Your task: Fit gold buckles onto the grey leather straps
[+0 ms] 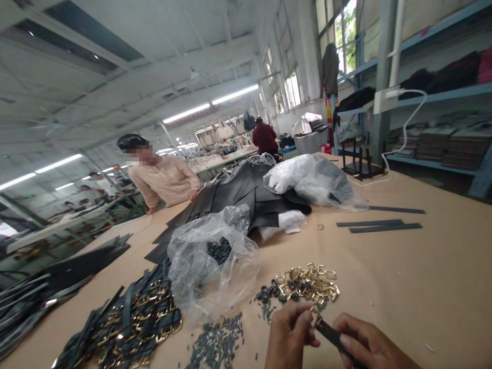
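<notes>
My left hand [292, 330] pinches a gold buckle [315, 316] at the end of a black strap. The strap [333, 335] runs down to the right into my right hand [365, 341], whose thumb and fingers close round it. Just beyond my hands lies a pile of loose gold buckles [323, 279], with small black loops [269, 292] mixed in at its left side. Small dark pieces [217, 341] are scattered left of my left hand. Farther left, finished-looking black straps with gold buckles [134, 323] lie heaped together.
An open clear plastic bag [215, 266] holds small black pieces. Behind it are stacked black sheets [230, 192] and another plastic bag [311, 177]. Flat dark strips [384, 227] and a router [361, 164] with a white cable are at the right. A person [165, 177] stands across the table.
</notes>
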Tool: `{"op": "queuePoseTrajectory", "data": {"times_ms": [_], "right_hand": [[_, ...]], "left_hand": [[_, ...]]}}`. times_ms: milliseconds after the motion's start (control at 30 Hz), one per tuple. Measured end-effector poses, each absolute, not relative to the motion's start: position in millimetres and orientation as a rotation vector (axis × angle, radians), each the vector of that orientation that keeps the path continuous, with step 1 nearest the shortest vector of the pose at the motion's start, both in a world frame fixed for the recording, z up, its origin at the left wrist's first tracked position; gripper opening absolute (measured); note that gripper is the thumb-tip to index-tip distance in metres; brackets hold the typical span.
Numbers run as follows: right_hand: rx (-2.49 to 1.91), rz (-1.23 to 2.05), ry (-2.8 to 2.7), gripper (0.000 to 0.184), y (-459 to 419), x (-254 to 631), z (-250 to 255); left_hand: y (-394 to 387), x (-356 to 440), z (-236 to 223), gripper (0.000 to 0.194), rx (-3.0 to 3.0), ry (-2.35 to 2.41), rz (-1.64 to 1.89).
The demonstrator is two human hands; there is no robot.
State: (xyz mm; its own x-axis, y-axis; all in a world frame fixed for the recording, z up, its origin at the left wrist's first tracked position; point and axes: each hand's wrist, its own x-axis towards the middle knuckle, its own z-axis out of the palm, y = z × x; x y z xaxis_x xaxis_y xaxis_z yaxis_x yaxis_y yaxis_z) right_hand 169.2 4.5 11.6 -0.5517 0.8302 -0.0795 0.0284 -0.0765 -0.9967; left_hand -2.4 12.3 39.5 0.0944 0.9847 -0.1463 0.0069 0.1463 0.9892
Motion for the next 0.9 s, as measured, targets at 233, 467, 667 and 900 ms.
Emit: {"op": "queuePoseTrajectory", "data": {"times_ms": [233, 467, 667, 900], "right_hand": [[-0.805, 1.742, -1.521, 0.03, 11.2, 175.3, 10.2], [-0.905, 1.649, -1.414, 0.015, 10.4, 163.5, 14.4], [-1.03, 1.394, -1.456, 0.011, 5.4, 155.3, 16.8], [-1.138, 1.197, -1.68, 0.01, 2.4, 152.0, 25.1]], "left_hand": [[7.3, 1.5, 49.7, 0.023, 0.653, 0.941, 0.876], [2.0, 16.5, 31.6, 0.021, 0.721, 0.877, 0.914], [3.3, 15.0, 27.5, 0.016, 0.917, 1.038, 0.938], [1.3, 1.7, 13.2, 0.03, 1.056, 1.092, 0.953]]}}
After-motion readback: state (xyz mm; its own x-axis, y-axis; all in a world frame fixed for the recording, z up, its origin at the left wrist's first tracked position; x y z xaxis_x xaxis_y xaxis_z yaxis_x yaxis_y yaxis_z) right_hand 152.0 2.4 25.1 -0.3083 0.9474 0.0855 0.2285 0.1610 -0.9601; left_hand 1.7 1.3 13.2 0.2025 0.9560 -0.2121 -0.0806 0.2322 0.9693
